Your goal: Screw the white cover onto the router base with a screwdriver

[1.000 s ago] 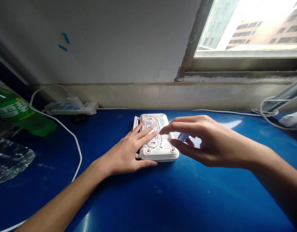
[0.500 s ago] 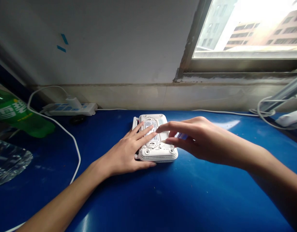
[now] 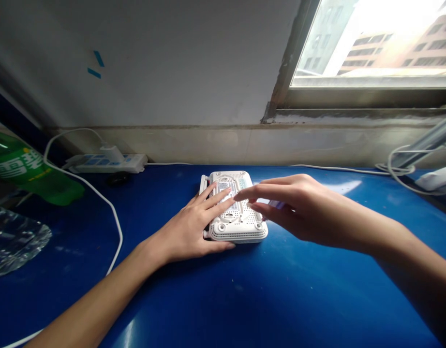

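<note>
A white router (image 3: 241, 232) with a vented underside and round feet lies bottom up on the blue table. My left hand (image 3: 197, 220) grips its left side, spread fingers across the label and thumb along the near edge. Over the right half of the router, my right hand (image 3: 299, 205) is curled, index fingertip and thumb close together in a pinch. A pale lilac-white piece (image 3: 275, 203) shows in the gap behind these fingers; what it is, and whether the fingertips hold it, I cannot make out.
A power strip (image 3: 130, 164) with a white plug stands by the wall at left, its white cable (image 3: 112, 212) looping over the table. Far left are a green bottle (image 3: 45, 181) and a clear bottle (image 3: 20, 241). A coiled cable (image 3: 397, 166) lies at back right.
My right thumb has drawn slightly right, widening the gap to the index fingertip. My left hand and the router stay in place.
</note>
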The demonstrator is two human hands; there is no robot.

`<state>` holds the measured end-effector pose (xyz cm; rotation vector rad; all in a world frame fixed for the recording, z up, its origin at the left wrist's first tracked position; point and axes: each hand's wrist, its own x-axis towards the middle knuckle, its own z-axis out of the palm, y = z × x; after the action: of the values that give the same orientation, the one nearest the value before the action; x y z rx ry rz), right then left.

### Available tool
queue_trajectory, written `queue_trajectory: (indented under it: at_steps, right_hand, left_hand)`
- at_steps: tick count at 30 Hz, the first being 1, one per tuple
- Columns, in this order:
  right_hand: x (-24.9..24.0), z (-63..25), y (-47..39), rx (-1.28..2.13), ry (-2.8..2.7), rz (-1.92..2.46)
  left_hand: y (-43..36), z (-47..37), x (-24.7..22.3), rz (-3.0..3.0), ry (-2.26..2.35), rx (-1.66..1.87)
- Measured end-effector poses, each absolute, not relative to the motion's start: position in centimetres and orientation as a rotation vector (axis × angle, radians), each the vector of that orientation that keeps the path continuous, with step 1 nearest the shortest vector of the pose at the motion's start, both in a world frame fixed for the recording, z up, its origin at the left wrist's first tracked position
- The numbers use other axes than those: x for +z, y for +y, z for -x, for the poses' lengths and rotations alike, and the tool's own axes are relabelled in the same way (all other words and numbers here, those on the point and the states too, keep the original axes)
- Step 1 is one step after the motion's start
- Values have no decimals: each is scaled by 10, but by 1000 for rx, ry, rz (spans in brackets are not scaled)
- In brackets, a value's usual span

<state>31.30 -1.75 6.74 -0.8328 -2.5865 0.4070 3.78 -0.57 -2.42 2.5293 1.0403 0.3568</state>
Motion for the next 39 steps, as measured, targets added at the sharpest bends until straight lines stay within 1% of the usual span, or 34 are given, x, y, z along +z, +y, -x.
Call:
queue_trajectory:
  at_steps: [4, 11, 19, 29, 36, 39]
  right_hand:
    - [71, -311, -21, 389, -2608, 811]
    - [67, -310, -21, 422, -2596, 829]
    - [73, -310, -24, 440, -2603, 828]
    - [64, -314, -21, 333, -2577, 837]
    - [70, -310, -23, 430, -2581, 852]
    - [66, -310, -20, 392, -2569, 874]
  left_hand:
    - [-5, -37, -27, -2532, 1023, 407]
    - [-6, -38, -23, -2531, 1041, 348]
    - [-5, -38, -26, -2543, 1028, 386]
    - [-6, -39, -23, -2540, 1051, 345]
    - [-6, -40, -22, -2509, 1049, 333]
    - [-6, -39, -21, -2506, 1053, 326]
